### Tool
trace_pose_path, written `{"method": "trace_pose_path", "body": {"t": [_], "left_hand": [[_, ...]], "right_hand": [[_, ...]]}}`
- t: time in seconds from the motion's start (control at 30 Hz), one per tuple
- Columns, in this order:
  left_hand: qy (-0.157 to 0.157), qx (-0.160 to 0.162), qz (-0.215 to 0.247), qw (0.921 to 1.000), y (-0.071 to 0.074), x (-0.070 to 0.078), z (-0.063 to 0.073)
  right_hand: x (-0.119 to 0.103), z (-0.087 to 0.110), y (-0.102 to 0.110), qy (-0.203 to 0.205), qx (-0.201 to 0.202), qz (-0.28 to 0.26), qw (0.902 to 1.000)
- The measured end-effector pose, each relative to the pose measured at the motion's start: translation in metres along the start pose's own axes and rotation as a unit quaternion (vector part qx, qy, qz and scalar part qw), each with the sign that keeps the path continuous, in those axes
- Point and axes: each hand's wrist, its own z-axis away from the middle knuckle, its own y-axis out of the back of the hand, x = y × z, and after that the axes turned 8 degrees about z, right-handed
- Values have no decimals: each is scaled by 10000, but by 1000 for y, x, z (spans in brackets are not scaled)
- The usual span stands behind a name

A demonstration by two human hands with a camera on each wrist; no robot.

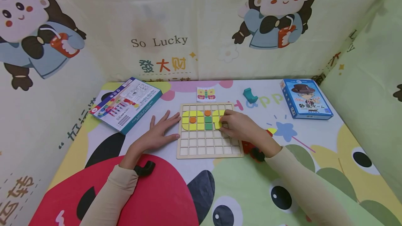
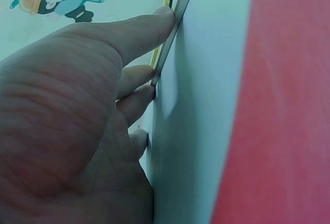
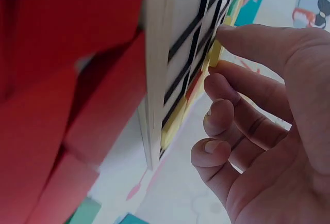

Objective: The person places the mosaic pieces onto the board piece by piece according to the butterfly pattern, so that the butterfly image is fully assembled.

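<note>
A light wooden grid board (image 1: 201, 152) lies flat on the table. Yellow tiles (image 1: 185, 126), orange round tiles (image 1: 193, 120) and green tiles (image 1: 208, 126) fill part of its upper rows. My left hand (image 1: 157, 133) has its fingers spread, thumb and fingertips touching the board's left edge. Over the board's right side, my right hand (image 1: 240, 125) pinches a yellow tile (image 3: 215, 54) between thumb and index finger, beside other yellow tiles; its other fingers are loosely bent. The right hand covers some grid cells in the head view.
A card with a butterfly pattern (image 1: 206, 94) lies behind the board. One box (image 1: 128, 105) is at the left, a blue box (image 1: 306, 98) at the right. A teal piece (image 1: 250, 96) sits behind the board; red pieces (image 3: 103, 105) lie by its right edge, under my right wrist.
</note>
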Motion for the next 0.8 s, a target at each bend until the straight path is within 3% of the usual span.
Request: {"method": "trace_pose_path", "body": {"t": [0.67,0.8], "left_hand": [[4,18,-39,10000,-1,0,-1],[-17,10,-60,10000,-1,0,-2]], "right_hand": [[-6,-6,-4,-376,-283,108,9988],[0,0,-2,-243,-79,-45,9997]]}}
